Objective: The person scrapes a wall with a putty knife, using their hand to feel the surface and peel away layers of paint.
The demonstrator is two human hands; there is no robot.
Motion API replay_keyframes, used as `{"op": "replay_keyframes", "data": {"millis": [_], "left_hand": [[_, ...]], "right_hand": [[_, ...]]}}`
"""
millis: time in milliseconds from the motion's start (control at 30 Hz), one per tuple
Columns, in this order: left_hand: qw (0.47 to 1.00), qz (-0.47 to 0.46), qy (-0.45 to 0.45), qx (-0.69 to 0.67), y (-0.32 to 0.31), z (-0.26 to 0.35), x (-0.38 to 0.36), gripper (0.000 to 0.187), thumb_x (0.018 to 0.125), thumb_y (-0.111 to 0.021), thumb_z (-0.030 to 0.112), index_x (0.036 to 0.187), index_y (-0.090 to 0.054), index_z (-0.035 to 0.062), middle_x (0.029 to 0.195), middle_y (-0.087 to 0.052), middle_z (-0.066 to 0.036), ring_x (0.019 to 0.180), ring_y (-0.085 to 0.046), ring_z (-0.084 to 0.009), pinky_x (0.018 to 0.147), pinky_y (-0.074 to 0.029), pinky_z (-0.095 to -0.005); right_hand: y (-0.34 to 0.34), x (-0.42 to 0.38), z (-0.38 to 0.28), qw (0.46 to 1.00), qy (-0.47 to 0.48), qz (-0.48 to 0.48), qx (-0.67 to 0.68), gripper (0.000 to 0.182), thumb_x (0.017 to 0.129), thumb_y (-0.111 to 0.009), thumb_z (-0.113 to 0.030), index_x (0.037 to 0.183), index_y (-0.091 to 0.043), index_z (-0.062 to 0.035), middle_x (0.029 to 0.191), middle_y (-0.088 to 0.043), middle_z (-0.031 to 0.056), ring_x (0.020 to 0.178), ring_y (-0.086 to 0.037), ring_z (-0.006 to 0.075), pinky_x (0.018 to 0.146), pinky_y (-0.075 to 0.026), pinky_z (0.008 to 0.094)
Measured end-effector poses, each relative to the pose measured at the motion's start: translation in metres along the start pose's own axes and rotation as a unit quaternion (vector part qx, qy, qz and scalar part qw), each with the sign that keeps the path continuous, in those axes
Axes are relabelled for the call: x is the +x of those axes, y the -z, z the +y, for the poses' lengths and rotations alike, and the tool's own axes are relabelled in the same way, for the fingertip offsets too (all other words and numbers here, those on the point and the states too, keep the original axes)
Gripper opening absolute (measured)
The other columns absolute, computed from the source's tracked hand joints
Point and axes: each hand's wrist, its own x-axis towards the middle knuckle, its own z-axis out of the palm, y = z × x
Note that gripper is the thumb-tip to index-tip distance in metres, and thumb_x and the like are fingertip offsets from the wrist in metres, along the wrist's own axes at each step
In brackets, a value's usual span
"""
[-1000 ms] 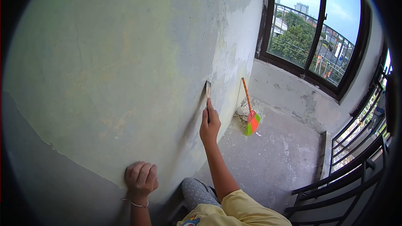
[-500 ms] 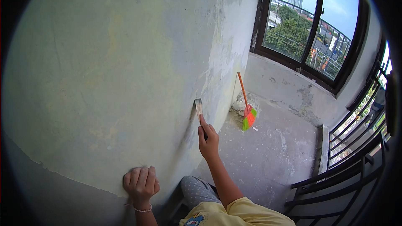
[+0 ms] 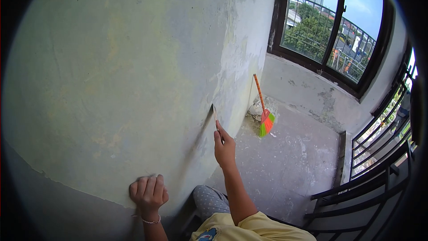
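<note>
My right hand [image 3: 225, 149] is closed around the handle of a putty knife [image 3: 215, 112]. The blade points up and seems to meet the wall [image 3: 133, 80] edge-on, where greenish paint gives way to a paler, patchy strip. A dark shadow of the tool and hand falls on the wall to the left. Lower down, my left hand [image 3: 149, 193] rests against the wall with its fingers curled in. Its fingertips are hidden, and nothing shows in it. A beaded bracelet [image 3: 151, 221] circles the left wrist.
An orange-handled broom [image 3: 266, 122] leans in the corner beside a heap of debris [image 3: 255, 109]. White flecks dot the grey floor [image 3: 285, 165]. A dark-framed window [image 3: 321, 64] is at upper right, with black metal railings [image 3: 356, 205] along the right side.
The putty knife has turned in my right hand, from showing its flat blade to showing a thin edge. My right hand shifted slightly right; my left hand stays nearly in place.
</note>
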Motion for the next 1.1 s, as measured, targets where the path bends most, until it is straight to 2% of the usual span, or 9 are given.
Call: {"op": "replay_keyframes", "data": {"millis": [167,333,400,467,600,733,800,933,1100], "left_hand": [[1.000,0.006,0.006,0.011,-0.002,0.001,-0.001,0.016,0.078,-0.052,0.013,0.082,-0.067,0.0087,0.076,-0.062,-0.001,0.071,-0.057,-0.0186,0.067,-0.037,-0.0360],[1.000,-0.003,0.008,0.011,-0.001,0.002,-0.002,0.016,0.078,-0.053,0.013,0.082,-0.067,0.0086,0.076,-0.062,-0.001,0.071,-0.058,-0.0185,0.068,-0.037,-0.0361],[1.000,0.004,-0.005,0.005,-0.003,-0.001,-0.003,0.016,0.078,-0.053,0.013,0.082,-0.067,0.0085,0.076,-0.062,-0.001,0.071,-0.058,-0.0186,0.068,-0.037,-0.0361],[1.000,0.000,-0.003,0.001,-0.001,-0.001,-0.004,0.016,0.078,-0.053,0.013,0.082,-0.067,0.0085,0.075,-0.062,-0.001,0.071,-0.057,-0.0187,0.068,-0.037,-0.0361],[1.000,0.005,-0.003,0.004,-0.001,-0.001,-0.001,0.016,0.079,-0.052,0.014,0.081,-0.067,0.0085,0.075,-0.061,-0.001,0.070,-0.057,-0.0188,0.068,-0.037,-0.0363],[1.000,0.010,-0.007,0.005,-0.001,-0.002,-0.003,0.016,0.079,-0.051,0.014,0.081,-0.066,0.0086,0.074,-0.061,-0.001,0.069,-0.056,-0.0188,0.067,-0.037,-0.0362],[1.000,0.008,-0.016,-0.009,-0.003,-0.005,-0.005,0.016,0.078,-0.051,0.014,0.080,-0.066,0.0087,0.073,-0.060,-0.001,0.069,-0.056,-0.0188,0.067,-0.037,-0.0361],[1.000,0.017,-0.010,0.006,-0.005,-0.004,-0.003,0.022,0.086,-0.047,0.020,0.080,-0.066,0.0101,0.075,-0.061,-0.001,0.068,-0.057,-0.0173,0.066,-0.038,-0.0348],[1.000,0.017,-0.012,-0.009,-0.003,-0.003,-0.004,0.015,0.078,-0.052,0.014,0.080,-0.066,0.0080,0.073,-0.060,-0.002,0.067,-0.055,-0.0194,0.066,-0.037,-0.0362]], "right_hand": [[0.012,-0.031,-0.017,0.996,-0.032,-0.065,-0.055,0.040,0.099,-0.056,-0.016,0.139,-0.057,-0.0100,0.079,-0.060,0.0060,0.075,-0.047,0.0090,0.076,-0.045,0.0241],[0.001,-0.004,-0.027,0.998,-0.055,-0.011,-0.026,0.040,0.099,-0.055,-0.017,0.139,-0.057,-0.0108,0.074,-0.054,0.0042,0.069,-0.043,0.0079,0.067,-0.042,0.0237],[-0.008,0.001,-0.031,0.997,-0.056,0.007,-0.060,0.039,0.100,-0.053,-0.017,0.138,-0.057,-0.0108,0.072,-0.061,0.0157,0.061,-0.049,0.0179,0.065,-0.046,0.0332],[-0.009,-0.011,-0.029,0.997,-0.050,0.012,-0.050,0.039,0.100,-0.052,-0.017,0.139,-0.056,-0.0103,0.074,-0.061,0.0165,0.062,-0.051,0.0183,0.066,-0.046,0.0333],[-0.012,-0.025,-0.001,0.995,0.075,0.014,-0.062,0.040,0.101,-0.051,-0.018,0.139,-0.056,-0.0097,0.075,-0.062,0.0176,0.063,-0.053,0.0207,0.068,-0.047,0.0332],[-0.008,0.033,-0.014,0.997,-0.034,0.031,-0.069,0.041,0.100,-0.049,-0.018,0.139,-0.055,-0.0064,0.069,-0.059,0.0161,0.061,-0.049,0.0200,0.064,-0.044,0.0350],[-0.012,0.049,-0.013,0.996,-0.078,0.039,-0.015,0.040,0.100,-0.052,-0.017,0.139,-0.056,-0.0080,0.068,-0.049,0.0036,0.062,-0.040,0.0097,0.060,-0.039,0.0269],[-0.005,-0.011,-0.004,0.997,-0.005,-0.027,-0.071,0.042,0.100,-0.053,-0.016,0.141,-0.054,-0.0114,0.067,-0.048,0.0009,0.064,-0.040,0.0078,0.061,-0.039,0.0252],[-0.002,0.010,-0.020,0.997,-0.070,-0.027,-0.020,0.040,0.099,-0.053,-0.018,0.138,-0.057,-0.0103,0.074,-0.063,0.0154,0.062,-0.049,0.0179,0.066,-0.046,0.0307]]}}
